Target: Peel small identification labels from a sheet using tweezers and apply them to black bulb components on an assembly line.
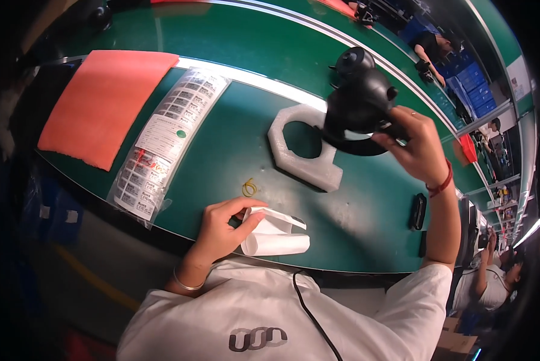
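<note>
My right hand (415, 143) is closed on the edge of a glossy black round device (360, 105) with a domed body and a wide flared base, held up over the far right of the table. Near the front edge, my left hand (222, 228) pinches a curled white sheet (276, 240) between thumb and fingers. Below and left of the device lies a white foam ring (309, 162) with a round opening. A small yellow loop (249, 188), perhaps a rubber band, rests just beyond my left hand.
An orange foam sheet (110, 102) and a plastic-sleeved sheet of labels (168, 141) lie at the left. Another black round device (354, 60) is on the green belt (240, 36) behind. A small black object (418, 212) lies at the right. Other people work farther right.
</note>
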Motion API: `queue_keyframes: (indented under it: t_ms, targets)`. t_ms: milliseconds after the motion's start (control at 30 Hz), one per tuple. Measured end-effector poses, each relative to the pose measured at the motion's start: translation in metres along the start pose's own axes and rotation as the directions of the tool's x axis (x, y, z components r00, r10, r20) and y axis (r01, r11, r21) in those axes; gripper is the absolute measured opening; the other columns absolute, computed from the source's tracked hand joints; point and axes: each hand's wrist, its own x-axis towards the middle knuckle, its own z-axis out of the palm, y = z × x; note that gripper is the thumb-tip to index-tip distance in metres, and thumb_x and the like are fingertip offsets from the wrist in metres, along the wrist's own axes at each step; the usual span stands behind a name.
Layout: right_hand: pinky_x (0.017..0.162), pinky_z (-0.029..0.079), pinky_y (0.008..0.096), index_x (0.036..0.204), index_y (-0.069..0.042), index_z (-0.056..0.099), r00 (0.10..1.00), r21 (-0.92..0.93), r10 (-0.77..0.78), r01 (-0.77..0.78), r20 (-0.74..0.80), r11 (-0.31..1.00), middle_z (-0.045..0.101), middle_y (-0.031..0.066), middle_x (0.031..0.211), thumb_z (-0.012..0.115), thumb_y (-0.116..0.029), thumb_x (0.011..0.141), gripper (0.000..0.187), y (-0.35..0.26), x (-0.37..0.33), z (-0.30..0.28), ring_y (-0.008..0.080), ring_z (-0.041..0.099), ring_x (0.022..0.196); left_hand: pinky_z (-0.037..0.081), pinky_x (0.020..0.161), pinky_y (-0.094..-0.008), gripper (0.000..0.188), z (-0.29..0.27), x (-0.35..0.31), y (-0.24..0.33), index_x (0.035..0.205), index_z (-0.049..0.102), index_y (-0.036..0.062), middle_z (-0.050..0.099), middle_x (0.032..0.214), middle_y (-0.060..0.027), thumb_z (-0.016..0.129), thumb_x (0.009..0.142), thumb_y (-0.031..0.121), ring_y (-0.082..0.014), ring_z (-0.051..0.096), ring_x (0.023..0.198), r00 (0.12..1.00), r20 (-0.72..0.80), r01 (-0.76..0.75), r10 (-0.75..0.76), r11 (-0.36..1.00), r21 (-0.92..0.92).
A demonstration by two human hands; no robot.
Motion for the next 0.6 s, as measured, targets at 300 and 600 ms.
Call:
queue_keyframes:
  t_ms: [300,600]
  targets:
    - [0.059,0.046,0.0382,0.095,-0.004,0.061,0.999,0.002,-0.003,0.003,-0.040,1.000,0.060,0.0140,0.078,0.078,-0.022,0.075,0.032,-0.014,-0.001,0.051,0.0303,0.058,0.066,0.050,0.061,-0.0220,0.017,0.009,-0.002,0.000,0.100,0.070,0.0009,0.068,0.077,-0.0055,0.070,0.083,0.006,-0.0082,0.063,0.067,0.995,-0.086,0.036,-0.053,0.982,-0.184]
    - [0.054,0.048,0.0320,0.094,-0.007,0.070,0.977,0.281,-0.050,0.108,-0.208,0.953,0.060,0.0054,0.074,0.081,-0.021,0.068,0.032,-0.085,-0.072,0.112,0.0216,0.060,0.060,0.048,0.061,-0.0203,0.012,0.026,-0.005,0.003,0.095,0.071,0.0012,0.071,0.081,-0.0044,0.070,0.085,0.007,-0.0070,0.061,0.066,0.993,-0.111,0.009,-0.036,0.971,-0.240]
